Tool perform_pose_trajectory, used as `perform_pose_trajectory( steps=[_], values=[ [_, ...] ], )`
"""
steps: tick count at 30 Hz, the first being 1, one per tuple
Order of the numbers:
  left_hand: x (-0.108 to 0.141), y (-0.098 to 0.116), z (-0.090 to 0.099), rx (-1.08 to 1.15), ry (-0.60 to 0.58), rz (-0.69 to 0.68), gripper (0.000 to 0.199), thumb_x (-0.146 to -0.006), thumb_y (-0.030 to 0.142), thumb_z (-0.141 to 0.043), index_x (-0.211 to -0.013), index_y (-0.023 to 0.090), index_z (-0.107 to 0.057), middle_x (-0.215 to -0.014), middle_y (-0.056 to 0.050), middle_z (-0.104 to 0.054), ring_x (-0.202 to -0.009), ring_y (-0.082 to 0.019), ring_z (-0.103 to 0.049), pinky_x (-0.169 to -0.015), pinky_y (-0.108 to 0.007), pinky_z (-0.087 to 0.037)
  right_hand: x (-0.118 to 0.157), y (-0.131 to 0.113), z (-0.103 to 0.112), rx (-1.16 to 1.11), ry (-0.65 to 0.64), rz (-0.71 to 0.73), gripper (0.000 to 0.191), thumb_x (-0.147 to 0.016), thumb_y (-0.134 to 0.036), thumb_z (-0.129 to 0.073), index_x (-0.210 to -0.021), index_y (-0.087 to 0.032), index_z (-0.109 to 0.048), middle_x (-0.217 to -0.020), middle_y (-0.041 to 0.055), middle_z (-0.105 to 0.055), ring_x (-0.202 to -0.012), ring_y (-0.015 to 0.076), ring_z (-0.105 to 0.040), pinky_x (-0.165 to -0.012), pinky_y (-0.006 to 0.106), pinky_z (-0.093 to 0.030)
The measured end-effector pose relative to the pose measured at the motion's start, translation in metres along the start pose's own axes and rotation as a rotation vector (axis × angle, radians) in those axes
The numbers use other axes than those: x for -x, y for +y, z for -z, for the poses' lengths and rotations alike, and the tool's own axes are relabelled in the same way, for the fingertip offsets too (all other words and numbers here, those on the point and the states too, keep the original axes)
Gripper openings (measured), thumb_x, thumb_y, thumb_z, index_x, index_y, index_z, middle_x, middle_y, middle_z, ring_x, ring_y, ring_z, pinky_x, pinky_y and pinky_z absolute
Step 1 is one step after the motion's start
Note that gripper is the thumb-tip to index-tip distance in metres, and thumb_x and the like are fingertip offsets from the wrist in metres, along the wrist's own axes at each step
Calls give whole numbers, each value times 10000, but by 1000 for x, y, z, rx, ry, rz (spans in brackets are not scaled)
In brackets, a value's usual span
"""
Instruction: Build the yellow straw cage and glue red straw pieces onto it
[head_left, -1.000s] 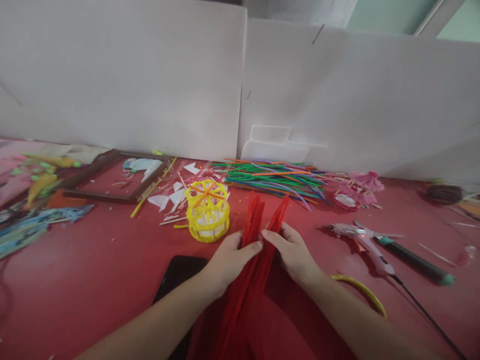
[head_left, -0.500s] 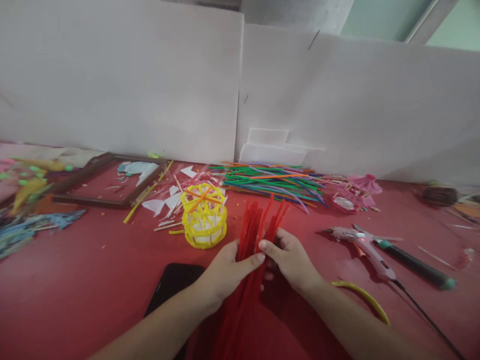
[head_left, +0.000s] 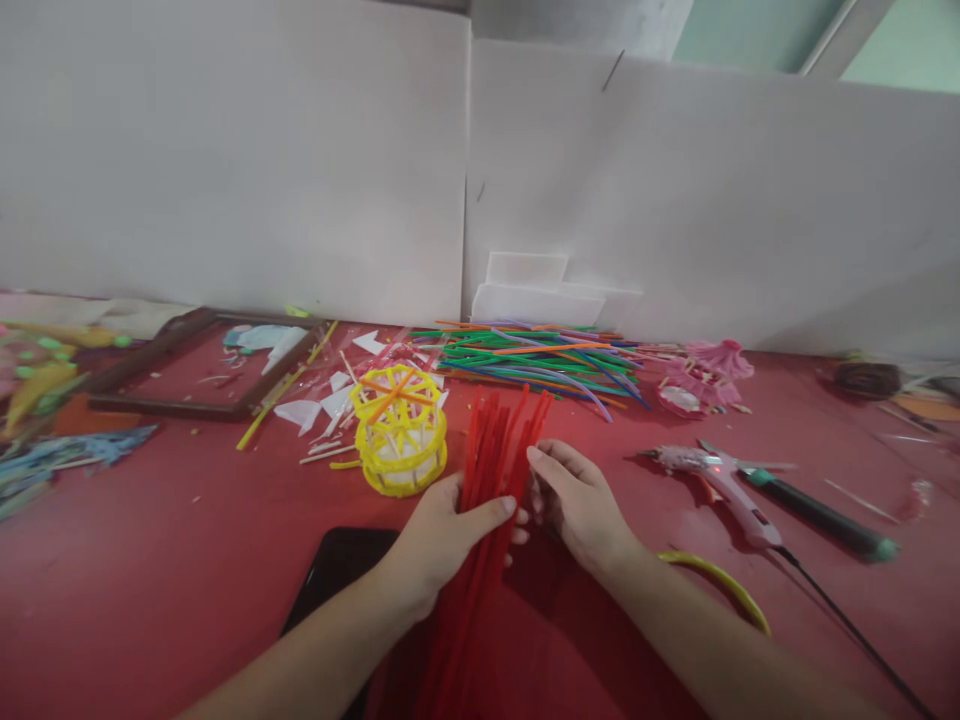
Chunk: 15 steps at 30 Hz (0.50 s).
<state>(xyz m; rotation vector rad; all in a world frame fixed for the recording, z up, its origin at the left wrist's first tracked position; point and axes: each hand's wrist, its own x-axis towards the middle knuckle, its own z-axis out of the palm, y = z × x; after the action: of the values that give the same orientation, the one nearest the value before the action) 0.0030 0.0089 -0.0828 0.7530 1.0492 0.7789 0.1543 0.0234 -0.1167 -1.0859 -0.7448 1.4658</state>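
Note:
A bundle of long red strips (head_left: pixel 491 450) stands tilted in front of me, its lower end running down toward the bottom edge. My left hand (head_left: pixel 457 530) is wrapped round it, thumb across the front and fingertips showing at the right side. At the bundle's right side is my right hand (head_left: pixel 581 500), its thumb and fingers bent together against the outer strips; what lies between those fingertips is hard to make out. Just beyond my left hand sits a yellow openwork piece (head_left: pixel 401 440) with orange strips crossed on top.
Coloured strips (head_left: pixel 540 360) lie in a pile by the white wall panels. A glue gun (head_left: pixel 739 495) and a dark-handled tool (head_left: pixel 821 515) are at right, near a yellow band (head_left: pixel 720 580). A black phone (head_left: pixel 337 570) and a brown frame (head_left: pixel 172 408) are at left.
The red strips are gathered closer together in my left hand. My right thumb has moved from the front of the bundle to its right edge. The view has shifted slightly.

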Motion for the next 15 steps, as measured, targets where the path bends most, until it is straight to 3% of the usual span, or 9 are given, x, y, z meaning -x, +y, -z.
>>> perform_pose_trajectory(
  steps=[8, 15],
  values=[
    [0, -2, 1, -40, -31, -2, 247, -746, 275, -750, -913, 115, -665, -770, -77, -744, -633, -159, -702, -512, -221, -547, -1, -2, 0, 8, 64, 48, 383, -641, -490, -813, -735, -190, -595, -521, -74, -553, -351, 52, -430, -325, 173, -342],
    [-1, -3, 0, -18, 7, -8, 207, -801, 260, -693, -947, 117, -659, -774, -81, -748, -614, -162, -706, -502, -225, -557, -1, -3, -2, -19, 40, 12, 381, -629, -453, -812, -626, -194, -533, -430, -83, -508, -324, 67, -431, -314, 184, -343]
  ],
)
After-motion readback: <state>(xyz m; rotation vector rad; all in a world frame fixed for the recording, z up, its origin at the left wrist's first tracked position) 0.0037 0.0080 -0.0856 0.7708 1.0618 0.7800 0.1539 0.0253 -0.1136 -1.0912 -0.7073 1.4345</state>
